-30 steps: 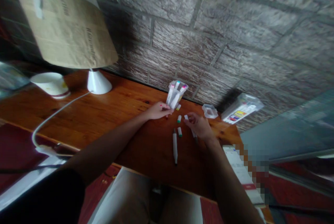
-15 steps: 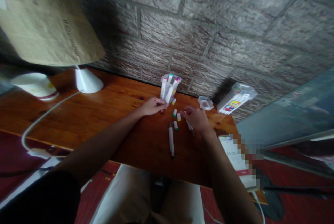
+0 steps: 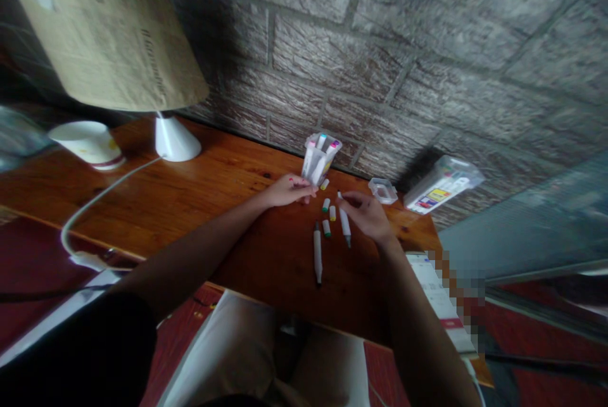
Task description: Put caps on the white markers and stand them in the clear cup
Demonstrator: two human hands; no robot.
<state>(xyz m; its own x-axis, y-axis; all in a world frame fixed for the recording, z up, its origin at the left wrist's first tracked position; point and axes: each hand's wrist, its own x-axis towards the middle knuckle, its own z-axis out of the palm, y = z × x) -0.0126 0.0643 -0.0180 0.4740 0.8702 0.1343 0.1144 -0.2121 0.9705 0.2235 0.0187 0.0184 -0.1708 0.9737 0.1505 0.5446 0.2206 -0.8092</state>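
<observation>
My right hand [image 3: 367, 216] is closed, its thumb and fingers pinching the upper end of a white marker [image 3: 344, 228] whose uncapped tip points down toward me. A second uncapped white marker [image 3: 318, 255] lies on the wooden table to its left. Between my hands are several loose caps, among them a green-ended cap [image 3: 326, 228] and a yellow-ended cap [image 3: 332, 213]. My left hand [image 3: 291, 191] rests on the table, fingers partly extended, by the foot of a clear marker box [image 3: 313, 169] with several markers upright in it. Whether it touches the box is hard to tell.
A clear lid [image 3: 382, 191] and another marker case [image 3: 444, 185] stand at the right by the stone wall. A phone [image 3: 434, 293] lies near the right edge. At left are a lamp [image 3: 175, 141], its cable and a paper cup [image 3: 90, 144].
The view has shifted slightly, so everything sits a little further right. The marker in my right hand shows more clearly, pinched near its top. My left hand stays by the box.
</observation>
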